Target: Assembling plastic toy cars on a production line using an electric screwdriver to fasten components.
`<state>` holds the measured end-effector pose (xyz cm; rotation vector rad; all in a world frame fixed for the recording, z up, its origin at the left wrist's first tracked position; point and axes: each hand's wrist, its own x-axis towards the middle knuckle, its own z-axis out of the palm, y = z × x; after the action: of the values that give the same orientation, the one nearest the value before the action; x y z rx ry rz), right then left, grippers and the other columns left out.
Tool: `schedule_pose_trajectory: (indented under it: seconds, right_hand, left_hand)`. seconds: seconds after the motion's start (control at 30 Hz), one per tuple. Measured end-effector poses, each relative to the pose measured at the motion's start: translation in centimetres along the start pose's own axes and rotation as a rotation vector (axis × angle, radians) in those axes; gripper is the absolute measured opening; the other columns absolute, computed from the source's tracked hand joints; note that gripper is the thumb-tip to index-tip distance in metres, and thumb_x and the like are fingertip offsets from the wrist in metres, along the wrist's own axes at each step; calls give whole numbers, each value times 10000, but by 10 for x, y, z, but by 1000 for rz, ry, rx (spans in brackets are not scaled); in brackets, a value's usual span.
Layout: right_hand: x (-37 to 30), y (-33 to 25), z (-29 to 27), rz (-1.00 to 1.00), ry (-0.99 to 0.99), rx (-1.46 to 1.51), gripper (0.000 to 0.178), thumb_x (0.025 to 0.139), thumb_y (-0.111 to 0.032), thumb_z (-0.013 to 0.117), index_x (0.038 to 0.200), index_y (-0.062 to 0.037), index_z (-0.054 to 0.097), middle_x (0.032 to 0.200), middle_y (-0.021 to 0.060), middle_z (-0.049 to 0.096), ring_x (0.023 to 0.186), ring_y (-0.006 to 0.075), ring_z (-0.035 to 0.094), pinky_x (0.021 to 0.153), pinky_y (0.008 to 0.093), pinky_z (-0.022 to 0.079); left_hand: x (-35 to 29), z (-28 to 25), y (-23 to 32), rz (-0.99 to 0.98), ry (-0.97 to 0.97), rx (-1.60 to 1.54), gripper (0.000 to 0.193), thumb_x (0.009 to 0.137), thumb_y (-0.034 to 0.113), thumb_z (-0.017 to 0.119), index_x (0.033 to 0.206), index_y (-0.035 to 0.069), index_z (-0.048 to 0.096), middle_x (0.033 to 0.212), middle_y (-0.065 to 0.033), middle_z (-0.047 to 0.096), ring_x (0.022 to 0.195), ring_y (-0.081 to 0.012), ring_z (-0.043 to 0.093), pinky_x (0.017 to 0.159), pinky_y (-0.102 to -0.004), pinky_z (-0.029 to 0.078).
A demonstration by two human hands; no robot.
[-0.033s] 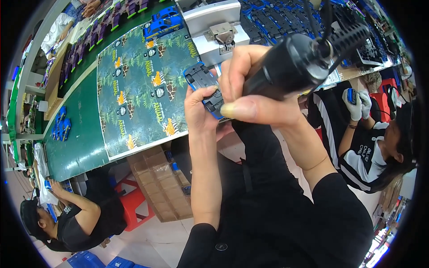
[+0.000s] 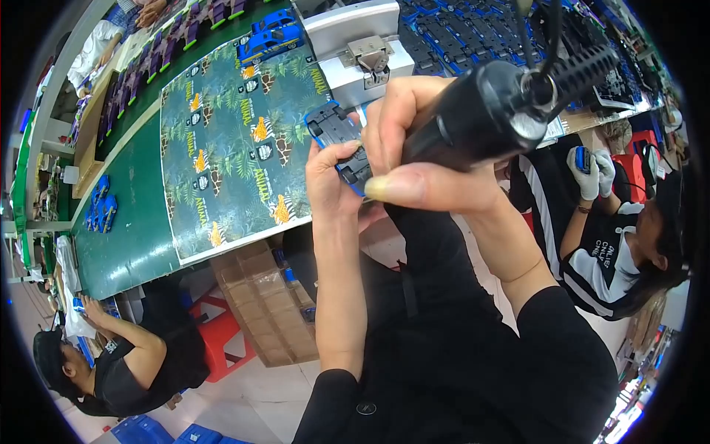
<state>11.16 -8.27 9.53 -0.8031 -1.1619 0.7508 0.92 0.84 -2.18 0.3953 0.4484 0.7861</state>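
My left hand (image 2: 333, 181) grips a toy car (image 2: 330, 127) with a blue body, its black underside turned up. Its thumb presses on the car's underside. Wrapped in my right hand (image 2: 444, 185) is a thick black electric screwdriver (image 2: 473, 115), with a ribbed cable sleeve at its top. The driver slants down toward the car; its tip and the spot where it meets the car are hidden behind my fingers. Just beyond my hands stands a pale metal fixture (image 2: 355, 33) with a small clamp-like block (image 2: 370, 58).
A jungle-print sheet (image 2: 233, 148) covers part of the green table (image 2: 133, 251). Blue toy cars (image 2: 270, 41) stand at its far edge, more (image 2: 101, 206) at left. Rows of black chassis (image 2: 458, 37) lie at back right. Co-workers sit left (image 2: 111, 362) and right (image 2: 614, 244).
The screwdriver's top end has shifted slightly to the right in my right hand. The car and my left hand stay almost in place.
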Motion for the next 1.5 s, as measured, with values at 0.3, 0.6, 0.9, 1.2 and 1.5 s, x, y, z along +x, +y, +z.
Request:
schedule_pose_trajectory:
  seconds: [0.3, 0.6, 0.9, 1.2, 1.5]
  right_hand:
    - [-1, 5, -2, -50, -29, -41, 275, 690, -127, 801, 726, -49, 540, 656, 40, 574, 617, 122, 569, 636, 260, 434]
    - [-4, -11, -12, -59, -27, 10, 153, 801, -76, 668, 862, 3, 552, 687, 113, 595, 536, 142, 560, 511, 271, 460]
    - [-7, 7, -89, -258, 365, -249, 105, 864, -77, 762, 841, -10, 684, 634, 33, 629, 526, 85, 597, 510, 206, 463]
    - [-4, 25, -96, -246, 415, -448, 150, 871, -159, 780, 870, -31, 701, 651, 17, 643, 559, 74, 617, 547, 195, 472]
    - [-9, 30, -102, -307, 432, -393, 233, 827, -211, 848, 844, -38, 692, 713, 2, 662, 626, 74, 592, 580, 232, 464]
  left_hand:
    - [4, -5, -1, -2, -53, -29, 522, 741, -74, 542, 1258, -6, 536, 1147, -170, 646, 1043, -311, 668, 938, -450, 566]
    - [1, -9, -1, 18, -126, -72, 326, 958, 146, 572, 1240, -17, 554, 1095, -184, 684, 971, -291, 693, 861, -489, 592]
    - [3, -25, 0, -182, -443, -403, 489, 1013, 315, 522, 1369, -20, 497, 1142, -167, 652, 967, -269, 611, 945, -463, 471]
    - [0, -35, 6, -206, -487, -400, 546, 1026, 269, 518, 1479, 7, 364, 1230, -119, 551, 1092, -253, 545, 977, -498, 535]
    - [-2, -35, 1, -129, -465, -306, 539, 1006, 173, 558, 1495, 62, 360, 1220, -90, 525, 1034, -201, 519, 887, -400, 520]
